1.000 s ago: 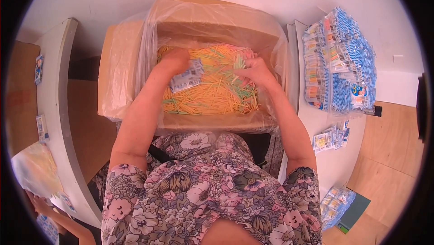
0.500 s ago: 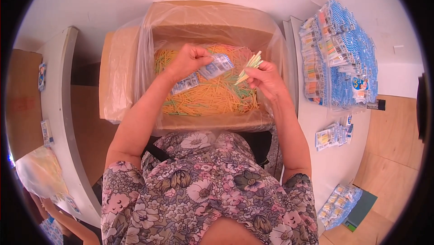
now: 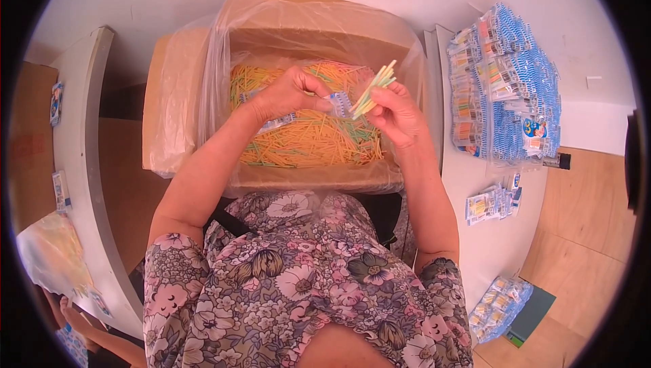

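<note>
A cardboard box lined with a clear plastic bag holds a heap of thin yellow, orange and green sticks. Above the heap my right hand pinches a small bundle of pale green and yellow sticks, fanned upward. My left hand grips small clear packets with blue print, one held at its mouth against the lower ends of the bundle. More of the packets hang under my left palm.
A white table on my right carries rows of filled blue-and-clear packets, a small pile of packets and a bag of packets. A white shelf edge curves along my left, above another person's hand.
Both hands rose out of the stick heap and came together. My right hand now holds up a bundle of sticks, and my left hand has brought a packet to the bundle's lower ends.
</note>
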`<state>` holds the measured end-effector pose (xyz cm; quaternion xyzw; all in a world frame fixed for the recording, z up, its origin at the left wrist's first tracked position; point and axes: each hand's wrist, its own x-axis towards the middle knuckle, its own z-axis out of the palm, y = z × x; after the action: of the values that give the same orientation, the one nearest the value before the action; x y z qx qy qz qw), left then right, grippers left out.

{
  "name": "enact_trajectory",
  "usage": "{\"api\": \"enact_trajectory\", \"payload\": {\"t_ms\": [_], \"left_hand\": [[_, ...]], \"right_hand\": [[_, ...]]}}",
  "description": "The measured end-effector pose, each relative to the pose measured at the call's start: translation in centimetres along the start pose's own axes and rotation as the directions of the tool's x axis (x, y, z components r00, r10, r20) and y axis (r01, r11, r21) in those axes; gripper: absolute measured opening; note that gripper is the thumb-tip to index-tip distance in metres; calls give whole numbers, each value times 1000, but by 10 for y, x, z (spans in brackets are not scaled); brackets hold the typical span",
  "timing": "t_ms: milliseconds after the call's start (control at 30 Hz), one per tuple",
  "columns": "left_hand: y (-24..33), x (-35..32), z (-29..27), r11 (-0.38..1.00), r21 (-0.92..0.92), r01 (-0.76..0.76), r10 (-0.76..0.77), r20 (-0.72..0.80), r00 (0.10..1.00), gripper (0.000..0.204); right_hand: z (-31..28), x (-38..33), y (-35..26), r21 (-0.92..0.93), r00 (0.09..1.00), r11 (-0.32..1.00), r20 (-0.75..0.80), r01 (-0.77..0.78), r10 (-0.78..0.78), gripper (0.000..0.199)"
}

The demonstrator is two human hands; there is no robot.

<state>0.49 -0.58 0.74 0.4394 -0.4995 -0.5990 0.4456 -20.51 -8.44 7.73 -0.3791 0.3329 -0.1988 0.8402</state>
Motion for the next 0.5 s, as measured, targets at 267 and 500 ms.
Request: {"api": "enact_trajectory", "payload": {"t_ms": [267,500], "left_hand": [[1,1,1,1000,-23,5,-4,47,999,12],[-2,-2,-17,994,-72,79,-64,189,980,11]], "right_hand": [[0,3,-2,-166,994,986,-112,-11,-8,8],[-12,0,-10,-324,964,937,-180,128,-194,9]]}}
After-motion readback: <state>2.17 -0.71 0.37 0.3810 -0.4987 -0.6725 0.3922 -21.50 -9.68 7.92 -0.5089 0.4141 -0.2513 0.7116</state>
